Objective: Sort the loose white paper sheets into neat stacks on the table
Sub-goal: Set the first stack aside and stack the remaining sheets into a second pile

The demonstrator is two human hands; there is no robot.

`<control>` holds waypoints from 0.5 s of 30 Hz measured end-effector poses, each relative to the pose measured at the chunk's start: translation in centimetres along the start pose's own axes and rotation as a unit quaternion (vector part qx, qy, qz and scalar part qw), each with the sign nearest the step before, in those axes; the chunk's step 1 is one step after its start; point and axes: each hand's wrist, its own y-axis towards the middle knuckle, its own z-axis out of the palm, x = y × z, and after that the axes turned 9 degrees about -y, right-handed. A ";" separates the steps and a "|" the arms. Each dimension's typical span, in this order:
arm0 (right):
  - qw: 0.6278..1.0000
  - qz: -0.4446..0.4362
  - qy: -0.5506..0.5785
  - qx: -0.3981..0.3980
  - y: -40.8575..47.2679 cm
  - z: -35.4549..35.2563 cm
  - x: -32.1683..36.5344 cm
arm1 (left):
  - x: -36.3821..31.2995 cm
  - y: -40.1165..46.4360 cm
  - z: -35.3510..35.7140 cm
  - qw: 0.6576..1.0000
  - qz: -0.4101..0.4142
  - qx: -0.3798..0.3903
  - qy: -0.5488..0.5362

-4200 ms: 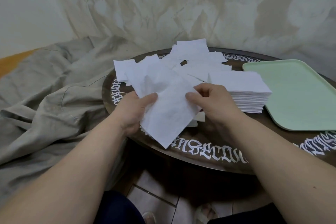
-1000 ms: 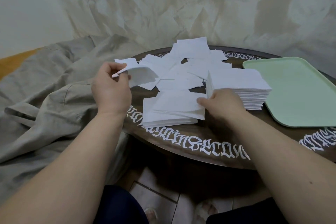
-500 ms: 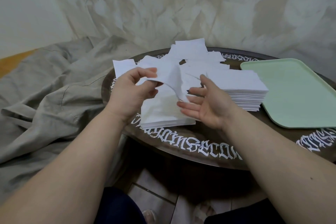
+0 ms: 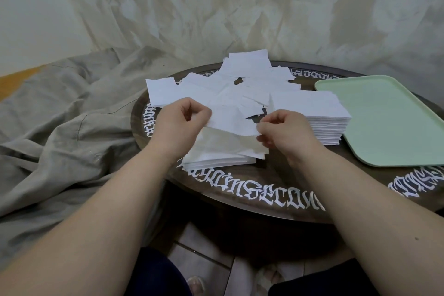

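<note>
The right hand (image 4: 286, 130) has closed onto the sheet (image 4: 231, 121) beside the left hand (image 4: 179, 125).

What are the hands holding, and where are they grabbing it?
One paper sheet, held over the near stack. The left hand pinches its left end, the right hand its right end.

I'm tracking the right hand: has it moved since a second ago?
Yes. The right hand has lifted off the low stack and now pinches a sheet above it, still beside the tall stack.

Head-worn view, forward-down, close over table (image 4: 276, 202).
</note>
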 end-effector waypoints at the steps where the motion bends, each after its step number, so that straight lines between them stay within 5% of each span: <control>1: 0.993 -0.037 -0.109 -0.018 -0.1 -0.2 -0.1 | -0.1 0.1 0.2 0.997 0.040 -0.016 0.062; 3: 0.969 -0.095 -0.225 -0.022 -0.1 -0.2 -0.3 | -0.7 0.2 0.6 0.988 0.099 -0.042 0.114; 8: 0.913 -0.255 -0.317 0.020 -0.2 2.3 -0.1 | -1.6 0.3 1.4 0.990 0.124 -0.056 0.047; 15: 0.849 -0.374 -0.344 -0.145 0.8 2.7 -0.2 | -1.3 0.5 1.4 0.992 0.114 -0.055 0.020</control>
